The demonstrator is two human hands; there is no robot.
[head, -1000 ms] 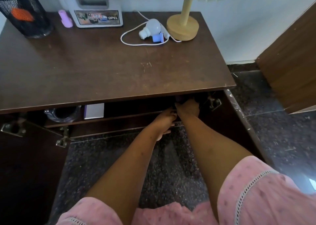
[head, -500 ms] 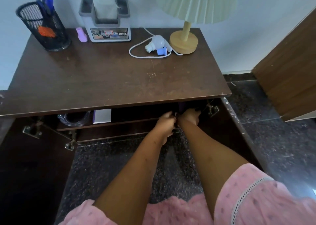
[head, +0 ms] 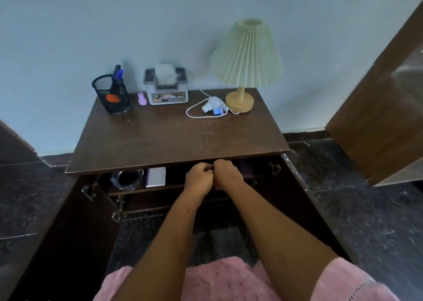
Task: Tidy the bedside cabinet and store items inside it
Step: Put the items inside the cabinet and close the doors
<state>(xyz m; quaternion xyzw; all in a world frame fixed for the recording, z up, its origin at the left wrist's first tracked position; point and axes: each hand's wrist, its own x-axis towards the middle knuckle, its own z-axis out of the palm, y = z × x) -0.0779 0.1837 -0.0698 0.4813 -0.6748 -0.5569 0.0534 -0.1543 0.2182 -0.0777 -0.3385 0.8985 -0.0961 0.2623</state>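
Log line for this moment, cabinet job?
doors: open | left hand + right hand: closed together at upper shelf front, held item unclear | shelf: glass dish, white box | top: lamp, bulb

Both bare arms reach straight forward, pink sleeves at the shoulders. The left hand (head: pixel 198 179) and right hand (head: pixel 226 173) meet at the knuckles, each curled into a loose fist, fingers tucked under. Whether they pinch anything between them cannot be told.
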